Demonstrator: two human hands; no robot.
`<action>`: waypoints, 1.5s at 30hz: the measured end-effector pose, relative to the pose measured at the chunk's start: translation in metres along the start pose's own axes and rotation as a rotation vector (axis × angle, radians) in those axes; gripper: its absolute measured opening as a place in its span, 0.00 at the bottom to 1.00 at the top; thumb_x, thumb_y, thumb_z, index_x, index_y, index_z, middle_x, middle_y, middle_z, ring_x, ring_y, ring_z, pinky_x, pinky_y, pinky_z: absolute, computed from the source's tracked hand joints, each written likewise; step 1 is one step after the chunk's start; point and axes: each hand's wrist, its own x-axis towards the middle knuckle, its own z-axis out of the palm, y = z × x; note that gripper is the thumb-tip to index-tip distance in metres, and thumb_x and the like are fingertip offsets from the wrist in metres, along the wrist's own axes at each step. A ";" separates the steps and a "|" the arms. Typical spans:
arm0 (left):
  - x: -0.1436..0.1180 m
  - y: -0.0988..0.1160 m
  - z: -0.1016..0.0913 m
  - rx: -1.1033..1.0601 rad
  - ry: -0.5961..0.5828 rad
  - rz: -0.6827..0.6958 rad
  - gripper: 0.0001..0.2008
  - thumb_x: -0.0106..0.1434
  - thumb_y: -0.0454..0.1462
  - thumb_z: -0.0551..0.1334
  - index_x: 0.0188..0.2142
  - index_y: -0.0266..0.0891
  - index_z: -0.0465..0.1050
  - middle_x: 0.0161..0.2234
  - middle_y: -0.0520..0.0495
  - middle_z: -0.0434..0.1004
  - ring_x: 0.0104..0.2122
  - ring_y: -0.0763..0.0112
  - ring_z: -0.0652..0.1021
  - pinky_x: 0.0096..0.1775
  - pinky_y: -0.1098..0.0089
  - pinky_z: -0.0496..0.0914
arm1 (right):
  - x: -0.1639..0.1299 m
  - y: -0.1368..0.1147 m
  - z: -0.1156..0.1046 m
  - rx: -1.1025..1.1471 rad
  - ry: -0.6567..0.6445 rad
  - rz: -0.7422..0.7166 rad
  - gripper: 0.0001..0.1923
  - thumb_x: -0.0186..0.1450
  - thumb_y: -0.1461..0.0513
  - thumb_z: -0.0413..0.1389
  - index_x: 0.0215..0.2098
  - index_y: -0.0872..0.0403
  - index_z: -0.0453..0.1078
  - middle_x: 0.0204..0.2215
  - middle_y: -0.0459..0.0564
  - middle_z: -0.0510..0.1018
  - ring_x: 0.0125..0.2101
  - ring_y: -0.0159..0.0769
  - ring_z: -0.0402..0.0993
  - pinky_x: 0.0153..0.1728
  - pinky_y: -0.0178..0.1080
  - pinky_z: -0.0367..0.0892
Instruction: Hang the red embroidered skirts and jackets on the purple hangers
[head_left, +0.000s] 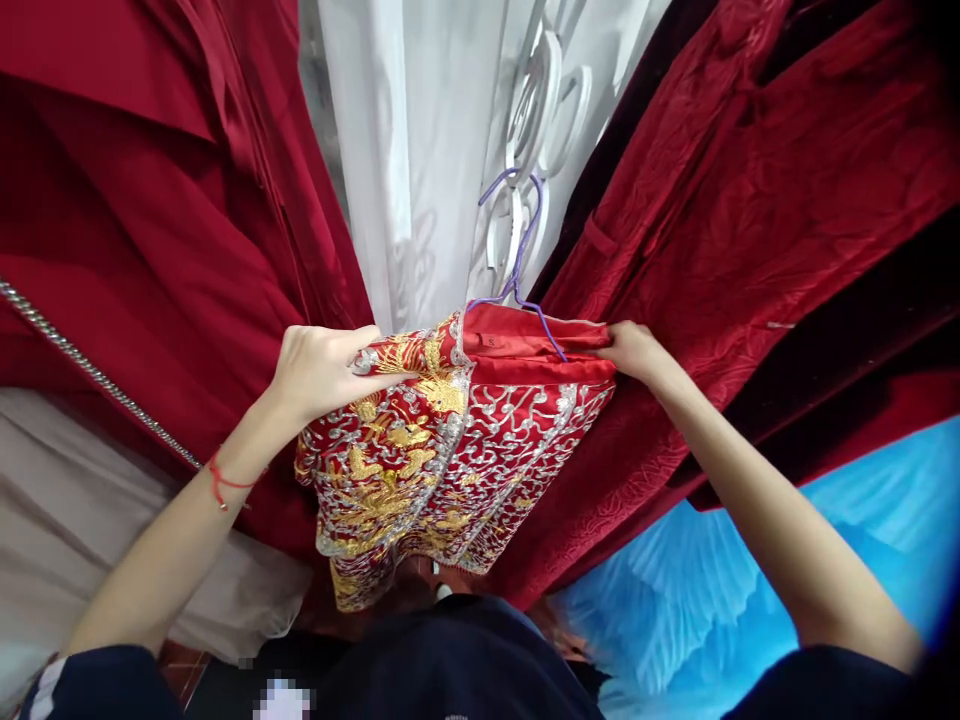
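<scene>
A red skirt [420,460] with gold and silver embroidery hangs in front of me, its waistband upright and its hem low over the floor. My left hand [315,370] pinches the waistband's left part between thumb and fingers. At the right end of the waistband, my right hand [634,350] grips the red fabric; some of its fingers are hidden. A purple wire hanger [517,260] reaches down inside the waist opening, where the red lining shows. The hook of the hanger lies by a white scrolled metal frame [544,110].
Dark red garments [172,200] hang on the left, with a silver trim [105,375] across them. Patterned red velvet garments [697,230] hang on the right. White fabric [420,130] is behind the skirt. Pale cloth [135,520] lies low left, bright blue pleated fabric [675,590] low right.
</scene>
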 end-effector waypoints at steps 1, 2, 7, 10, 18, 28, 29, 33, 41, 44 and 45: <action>0.001 0.000 -0.003 0.012 -0.012 0.001 0.32 0.58 0.67 0.55 0.20 0.42 0.66 0.13 0.54 0.61 0.17 0.73 0.63 0.25 0.69 0.51 | -0.002 0.003 0.007 0.055 -0.073 0.015 0.10 0.55 0.57 0.61 0.29 0.56 0.79 0.23 0.52 0.80 0.27 0.40 0.75 0.28 0.35 0.64; 0.002 -0.001 -0.006 0.027 -0.026 0.003 0.32 0.57 0.67 0.55 0.20 0.42 0.66 0.13 0.54 0.61 0.17 0.73 0.63 0.25 0.68 0.51 | -0.005 0.006 0.012 0.091 -0.136 0.031 0.08 0.55 0.59 0.60 0.26 0.55 0.78 0.22 0.52 0.80 0.27 0.40 0.75 0.28 0.35 0.65; 0.009 -0.008 -0.010 0.065 -0.058 0.014 0.32 0.55 0.68 0.56 0.20 0.44 0.65 0.14 0.53 0.61 0.17 0.70 0.65 0.25 0.67 0.50 | -0.030 0.013 0.028 0.231 0.275 0.017 0.14 0.63 0.61 0.49 0.39 0.56 0.76 0.36 0.56 0.83 0.34 0.41 0.77 0.37 0.38 0.68; 0.009 -0.011 -0.006 0.041 -0.063 0.003 0.30 0.55 0.67 0.58 0.21 0.45 0.67 0.14 0.52 0.63 0.18 0.68 0.67 0.26 0.66 0.49 | -0.048 0.015 0.039 0.330 0.656 0.035 0.18 0.67 0.61 0.43 0.45 0.58 0.71 0.41 0.60 0.80 0.37 0.42 0.77 0.40 0.42 0.70; 0.005 -0.010 0.011 0.007 -0.063 -0.004 0.31 0.57 0.68 0.54 0.21 0.44 0.67 0.14 0.52 0.64 0.17 0.70 0.68 0.24 0.68 0.52 | -0.114 0.041 0.070 0.072 0.832 0.246 0.20 0.70 0.57 0.44 0.54 0.59 0.66 0.48 0.66 0.77 0.46 0.51 0.77 0.47 0.50 0.70; 0.005 -0.009 0.023 0.013 -0.073 -0.091 0.29 0.55 0.67 0.57 0.24 0.46 0.72 0.15 0.51 0.65 0.18 0.65 0.70 0.26 0.67 0.52 | -0.143 0.009 0.070 0.237 0.926 0.475 0.19 0.72 0.55 0.43 0.50 0.58 0.67 0.33 0.56 0.78 0.28 0.40 0.76 0.31 0.41 0.69; 0.005 -0.008 0.023 0.017 -0.072 -0.094 0.29 0.55 0.67 0.57 0.24 0.46 0.72 0.15 0.51 0.65 0.18 0.65 0.70 0.26 0.67 0.52 | -0.142 0.005 0.075 0.259 0.919 0.495 0.19 0.71 0.54 0.43 0.50 0.59 0.66 0.34 0.57 0.78 0.29 0.41 0.76 0.32 0.41 0.70; 0.004 -0.006 0.020 0.038 -0.060 -0.086 0.31 0.56 0.69 0.53 0.24 0.45 0.71 0.15 0.51 0.63 0.19 0.66 0.68 0.26 0.68 0.51 | -0.144 0.002 0.093 0.221 0.701 0.344 0.21 0.66 0.60 0.45 0.55 0.60 0.63 0.46 0.63 0.77 0.43 0.47 0.77 0.44 0.48 0.71; 0.003 -0.005 0.012 0.135 -0.093 -0.078 0.35 0.56 0.72 0.48 0.26 0.43 0.67 0.17 0.53 0.59 0.21 0.68 0.64 0.28 0.70 0.49 | -0.160 -0.002 0.098 0.009 0.208 0.467 0.08 0.66 0.61 0.48 0.34 0.47 0.69 0.30 0.53 0.78 0.31 0.46 0.74 0.30 0.44 0.65; 0.002 -0.004 0.010 0.159 -0.084 -0.077 0.36 0.54 0.73 0.48 0.27 0.44 0.68 0.18 0.52 0.62 0.22 0.68 0.64 0.28 0.71 0.48 | -0.165 -0.004 0.096 -0.056 0.213 0.562 0.09 0.66 0.60 0.49 0.34 0.49 0.71 0.25 0.54 0.75 0.26 0.45 0.71 0.27 0.42 0.59; 0.002 -0.003 0.009 0.163 -0.082 -0.078 0.36 0.55 0.72 0.48 0.28 0.44 0.69 0.18 0.52 0.63 0.22 0.69 0.63 0.28 0.71 0.48 | -0.169 -0.003 0.092 -0.071 0.225 0.584 0.10 0.66 0.61 0.48 0.36 0.50 0.72 0.26 0.55 0.76 0.26 0.45 0.71 0.27 0.42 0.59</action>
